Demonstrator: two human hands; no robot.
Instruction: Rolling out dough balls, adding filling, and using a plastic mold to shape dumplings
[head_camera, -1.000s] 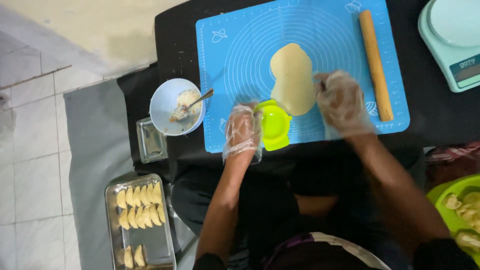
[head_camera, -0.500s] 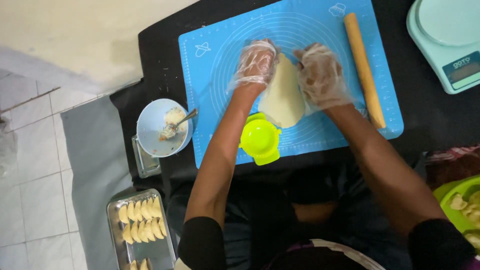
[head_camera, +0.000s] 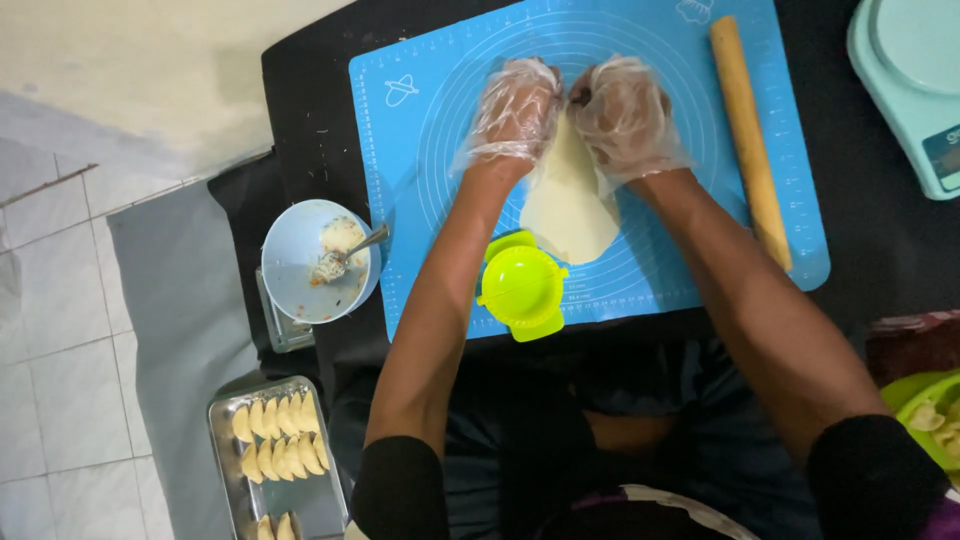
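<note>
Your left hand (head_camera: 515, 110) and right hand (head_camera: 622, 112), both in thin clear plastic gloves, are curled with the fingers bent down onto the far end of the sheet of dough (head_camera: 570, 200); whether they pinch the edge or only press on it cannot be told. The dough lies flat on the blue silicone mat (head_camera: 420, 150), near its middle, its near end just beside the lime-green dumpling press (head_camera: 523, 290).

Judge the dough as light, soft and limp — rolled this thin it will likely stretch or tear if you lift it by one point. Take it along the edge with both hands spread apart, fingers flat under it, and let the mat carry the rest. The gloves may cling to a tacky surface, so peel slowly.

The wooden rolling pin (head_camera: 750, 140) lies on the mat to your right, apart from the dough. Off the mat to your left sits a pale blue bowl (head_camera: 290, 250) with filling and a spoon (head_camera: 350, 255). A metal tray (head_camera: 225, 440) of folded dumplings (head_camera: 275, 440) sits lower left — and a kitchen scale (head_camera: 910, 90) rests on the dark surface (head_camera: 300, 100) at the far right.
</note>
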